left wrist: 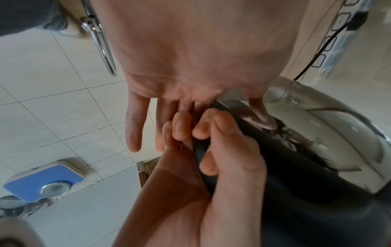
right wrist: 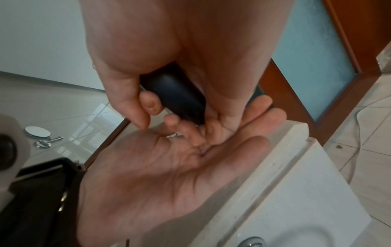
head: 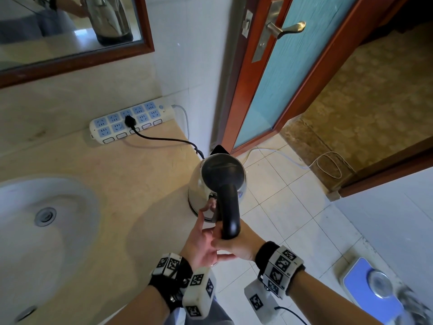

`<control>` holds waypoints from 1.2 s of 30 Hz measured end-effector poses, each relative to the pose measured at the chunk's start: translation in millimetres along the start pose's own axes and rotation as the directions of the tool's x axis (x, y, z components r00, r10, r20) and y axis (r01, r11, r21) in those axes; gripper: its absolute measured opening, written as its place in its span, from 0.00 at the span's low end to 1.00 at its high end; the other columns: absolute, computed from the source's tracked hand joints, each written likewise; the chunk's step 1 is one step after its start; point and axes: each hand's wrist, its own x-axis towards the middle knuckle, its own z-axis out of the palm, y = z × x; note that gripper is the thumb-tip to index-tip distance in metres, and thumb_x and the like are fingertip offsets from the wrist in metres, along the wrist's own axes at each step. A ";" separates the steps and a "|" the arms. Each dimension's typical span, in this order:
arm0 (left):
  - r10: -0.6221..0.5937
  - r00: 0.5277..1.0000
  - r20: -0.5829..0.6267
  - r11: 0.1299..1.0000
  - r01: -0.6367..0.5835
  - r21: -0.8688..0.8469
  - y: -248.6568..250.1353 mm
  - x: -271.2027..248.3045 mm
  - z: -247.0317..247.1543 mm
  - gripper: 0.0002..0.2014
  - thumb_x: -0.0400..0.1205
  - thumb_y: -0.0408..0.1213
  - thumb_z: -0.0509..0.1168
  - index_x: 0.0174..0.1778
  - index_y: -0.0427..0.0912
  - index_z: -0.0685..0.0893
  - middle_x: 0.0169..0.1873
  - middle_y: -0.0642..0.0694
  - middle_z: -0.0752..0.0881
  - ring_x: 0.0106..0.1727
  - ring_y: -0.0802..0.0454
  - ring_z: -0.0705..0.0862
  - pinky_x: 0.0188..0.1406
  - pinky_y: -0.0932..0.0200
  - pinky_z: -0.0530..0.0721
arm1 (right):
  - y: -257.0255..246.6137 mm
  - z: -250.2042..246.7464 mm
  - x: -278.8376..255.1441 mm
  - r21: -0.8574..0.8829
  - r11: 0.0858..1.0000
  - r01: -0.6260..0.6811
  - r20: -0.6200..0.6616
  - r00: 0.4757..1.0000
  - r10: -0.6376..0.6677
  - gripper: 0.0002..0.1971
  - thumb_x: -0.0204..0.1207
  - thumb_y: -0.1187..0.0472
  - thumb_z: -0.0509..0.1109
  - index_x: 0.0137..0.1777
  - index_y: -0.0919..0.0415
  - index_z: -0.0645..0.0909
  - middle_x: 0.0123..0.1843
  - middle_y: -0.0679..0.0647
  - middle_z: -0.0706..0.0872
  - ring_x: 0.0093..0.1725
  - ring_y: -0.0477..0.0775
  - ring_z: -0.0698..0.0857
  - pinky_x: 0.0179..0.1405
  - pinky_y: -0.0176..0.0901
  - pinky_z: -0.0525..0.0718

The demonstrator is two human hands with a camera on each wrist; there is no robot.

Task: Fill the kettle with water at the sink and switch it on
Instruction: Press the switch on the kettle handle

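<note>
Nearest the head camera, at the bottom edge: two forearms, each wrist strapped with tag-printed white blocks (head: 199, 294). Just beyond them, right hand (head: 236, 248) clamped round the lower end of the black handle (head: 229, 212), fingers (left wrist: 222, 127) curled under it in both wrist views. Touching that hand on its inner side, left hand (head: 201, 240) flat and relaxed, palm facing the right hand's knuckles, four fingers straight and holding nothing. Only the thumb (left wrist: 261, 115) reaching forward, tip pressed against the kettle (head: 216, 181) at the foot of the handle. Too dark under the thumb tip to tell what it presses.

Kettle itself steel-bodied and upright at the right-hand corner of the beige counter (head: 117, 184), close to the edge, black spout pointing away from the camera. Off to the left and well apart from it, white sink basin (head: 28, 242) with a metal drain (head: 45, 216). Low on the right, on the tiled floor, a blue bathroom scale (head: 372, 286).

Farther back, black cord (head: 164, 139) running from behind the kettle to a black plug (head: 129, 120), seated in a white and blue power strip (head: 150, 111) lying along the wall. Past the counter's end, a white cable (head: 328, 165) looped on the floor tiles near the doorway.

Farthest off: wood-framed mirror (head: 77, 62) above the counter, reflecting a steel kettle body, and a red-brown door (head: 236, 90) with a blue-green panel and a metal lever handle (head: 289, 28).
</note>
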 end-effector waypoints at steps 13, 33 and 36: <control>0.079 0.989 -0.126 0.990 -0.092 -0.103 -11.9 -3.2 -18.8 0.41 0.81 0.67 0.45 0.71 0.33 0.77 0.68 0.29 0.82 0.72 0.32 0.78 0.72 0.34 0.72 | 34.3 -10.2 -48.6 -0.582 0.808 0.093 -0.239 0.930 -0.279 0.18 0.77 0.54 0.66 0.67 0.45 0.77 0.61 0.38 0.80 0.47 0.40 0.83 0.44 0.30 0.80; 0.573 0.661 -0.485 0.819 -0.481 0.312 33.3 -118.5 -43.7 0.16 0.87 0.45 0.54 0.45 0.40 0.82 0.33 0.40 0.90 0.39 0.42 0.87 0.42 0.51 0.81 | 43.0 29.7 -35.5 -0.880 0.466 -0.095 -0.109 0.994 -0.002 0.44 0.77 0.57 0.59 0.84 0.41 0.34 0.60 0.58 0.87 0.52 0.65 0.88 0.49 0.53 0.84; 0.594 0.653 -0.470 0.804 -0.491 0.335 33.3 -128.5 -42.0 0.15 0.86 0.44 0.54 0.44 0.41 0.82 0.35 0.39 0.88 0.39 0.42 0.87 0.42 0.52 0.80 | 44.0 34.2 -38.3 -0.891 0.434 -0.133 -0.144 0.990 0.009 0.45 0.77 0.59 0.59 0.84 0.42 0.31 0.52 0.58 0.89 0.46 0.64 0.88 0.44 0.51 0.83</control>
